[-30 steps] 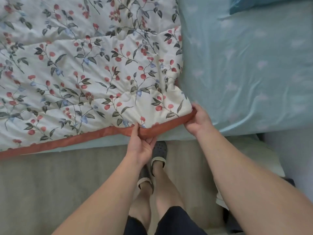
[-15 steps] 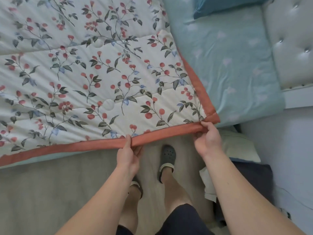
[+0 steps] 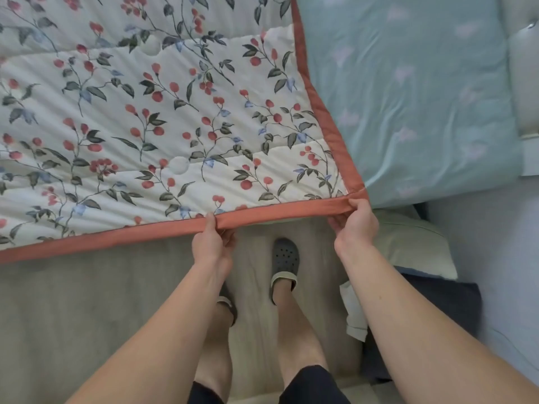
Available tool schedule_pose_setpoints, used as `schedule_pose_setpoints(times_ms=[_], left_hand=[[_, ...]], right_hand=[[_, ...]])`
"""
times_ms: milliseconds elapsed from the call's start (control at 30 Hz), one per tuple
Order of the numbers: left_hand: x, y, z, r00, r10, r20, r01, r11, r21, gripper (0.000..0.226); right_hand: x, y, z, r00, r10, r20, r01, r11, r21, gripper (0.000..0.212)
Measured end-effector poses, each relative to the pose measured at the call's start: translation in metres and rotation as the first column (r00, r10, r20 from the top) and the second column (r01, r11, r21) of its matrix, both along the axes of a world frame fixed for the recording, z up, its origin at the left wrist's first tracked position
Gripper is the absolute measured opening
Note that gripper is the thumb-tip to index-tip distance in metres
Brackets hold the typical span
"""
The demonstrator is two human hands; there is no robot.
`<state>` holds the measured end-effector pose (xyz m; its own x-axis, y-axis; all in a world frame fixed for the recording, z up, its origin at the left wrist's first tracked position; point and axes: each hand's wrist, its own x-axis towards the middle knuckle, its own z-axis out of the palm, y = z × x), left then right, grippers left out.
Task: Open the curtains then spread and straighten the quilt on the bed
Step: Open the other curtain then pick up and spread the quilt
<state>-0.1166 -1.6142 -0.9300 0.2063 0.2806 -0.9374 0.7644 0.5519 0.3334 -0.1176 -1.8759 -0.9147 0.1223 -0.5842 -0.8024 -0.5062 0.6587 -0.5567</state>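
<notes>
Since a moment ago the quilt [image 3: 163, 121] has been drawn further along the bed, so its corner now reaches closer to the headboard end and more of its right-hand orange border [image 3: 320, 112] shows against the sheet. The quilt, white with red berries and dark leaves, lies across the left and middle of the bed, its near edge hanging just past the mattress side. The person's left hand [image 3: 211, 243] pinches the orange trim along that near edge, thumb on top and fingers curled beneath. To the right, the right hand [image 3: 354, 225] grasps the quilt's corner, fingers wrapped over the trim where the two borders meet. Below the hands, two feet in dark clogs [image 3: 285, 259] stand on the pale floor. Further right lies the bare light-blue sheet [image 3: 423, 97], and beneath it a pale pillow [image 3: 414, 246] rests on the floor beside a dark cloth [image 3: 437, 310].
</notes>
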Motion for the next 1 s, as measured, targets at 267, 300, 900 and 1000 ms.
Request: schedule_pose_setpoints(times_ms=[267,300,900,1000], left_hand=[[-0.026,-0.011,-0.024,0.993,-0.03,-0.115,0.031,0.999,0.007,0.014],[-0.024,-0.011,-0.024,0.996,-0.005,-0.087,0.005,1.0,-0.003,0.014],[-0.033,-0.04,-0.018,0.999,-0.023,0.024,0.025,0.997,-0.07,0.028],[-0.033,-0.058,-0.015,0.999,-0.038,0.03,0.041,0.996,-0.084,0.03]], right_hand=[[-0.03,-0.025,-0.032,0.971,0.171,-0.167,-0.154,0.982,0.106,0.009],[-0.028,-0.027,-0.033,0.979,0.152,-0.139,-0.143,0.987,0.07,0.008],[-0.012,-0.025,-0.032,0.981,0.192,-0.035,-0.181,0.961,0.209,0.016],[-0.013,-0.048,-0.027,0.996,0.083,-0.042,-0.079,0.992,0.093,0.006]])
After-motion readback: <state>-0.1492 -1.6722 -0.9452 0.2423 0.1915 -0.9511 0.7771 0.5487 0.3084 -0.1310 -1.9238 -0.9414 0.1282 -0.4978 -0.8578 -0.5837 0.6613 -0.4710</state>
